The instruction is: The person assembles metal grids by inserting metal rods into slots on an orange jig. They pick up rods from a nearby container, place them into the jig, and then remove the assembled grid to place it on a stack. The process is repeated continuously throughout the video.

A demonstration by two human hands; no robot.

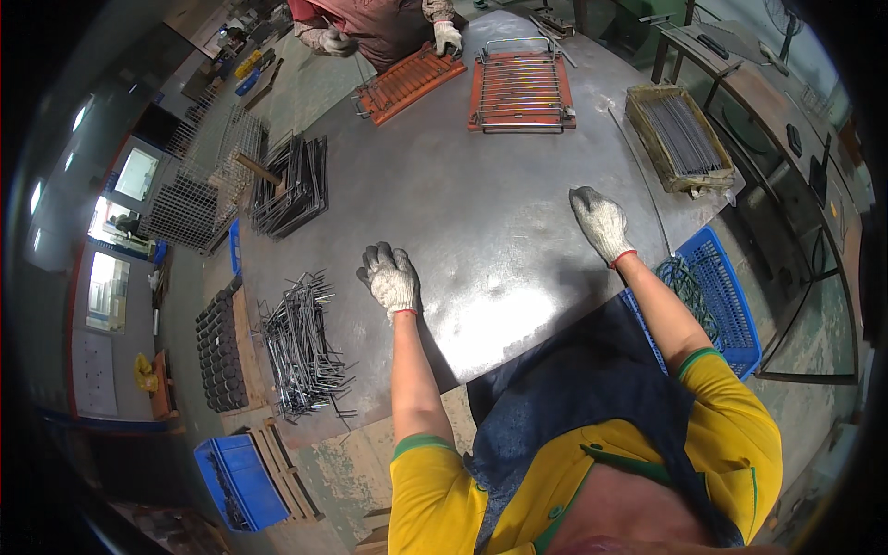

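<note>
My left hand (390, 279), in a white knit glove with grey fingertips, is over the near-left part of the metal table (462, 203). Its fingers are apart and hold nothing. Farther right, my right hand (601, 225) wears a matching glove. Its fingers point forward, close together, with nothing visible in them. Nearest my left hand lies a heap of thin bent metal rods (303, 347). Beyond my hands, an orange jig (523, 91) carries a rack of parallel metal wires. A yellowish bin (678, 139) of straight metal rods stands at the right edge.
Across the table, a person's gloved hand (448, 38) touches a second orange jig (410, 83). Black wire frames (294, 185) are stacked at the left edge. A blue basket (731, 296) with green strands stands right of me; a blue crate (242, 483) sits lower left.
</note>
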